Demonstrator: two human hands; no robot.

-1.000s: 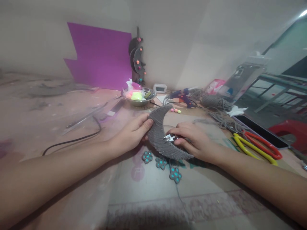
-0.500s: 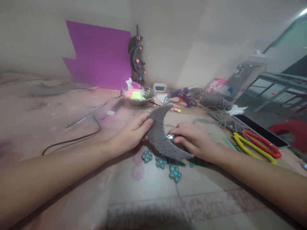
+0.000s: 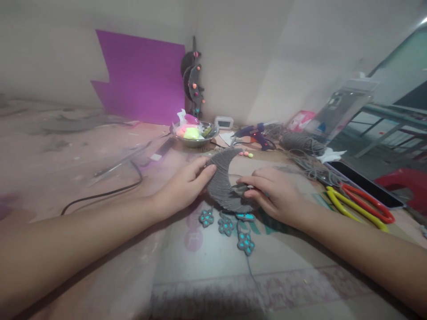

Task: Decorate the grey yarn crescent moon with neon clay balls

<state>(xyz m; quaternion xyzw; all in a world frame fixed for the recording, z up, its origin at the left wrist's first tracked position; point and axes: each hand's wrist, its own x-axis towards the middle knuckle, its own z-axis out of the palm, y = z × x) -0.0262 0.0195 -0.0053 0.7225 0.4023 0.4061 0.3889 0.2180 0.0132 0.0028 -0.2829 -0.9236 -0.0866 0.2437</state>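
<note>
- Head view: gripping the grey crescent [image 3: 222, 180] by its left edge, thumb on top, with the left hand [image 3: 190, 182].
- Pinching a small object [image 3: 239, 190] at the inner curve with the right hand [image 3: 275, 191]; mostly hidden, so impossible to identify.
- Placing the crescent mid-view, over a printed sheet [image 3: 200, 266] on the pinkish counter [image 3: 30, 164], just beyond grey-and-teal flowers [image 3: 226, 225].
- Past its upper tip: three beads [image 3: 246, 154], a glue gun [image 3: 255, 134], a glass bowl [image 3: 196, 142] heaped with bright pieces.
- Along the counter's right side: grey yarn [image 3: 303, 143], a phone [image 3: 365, 184], yellow [image 3: 376, 222] and red handles [image 3: 388, 218].
- At left: a dark cable [image 3: 103, 194], curving across the surface.
- Against the pale wall [image 3: 240, 66]: a purple sheet [image 3: 143, 80] beside bead-trimmed grey shapes [image 3: 194, 86].
- Farther right, beyond the counter: metal-framed furniture [image 3: 393, 113] in a dim room.
</note>
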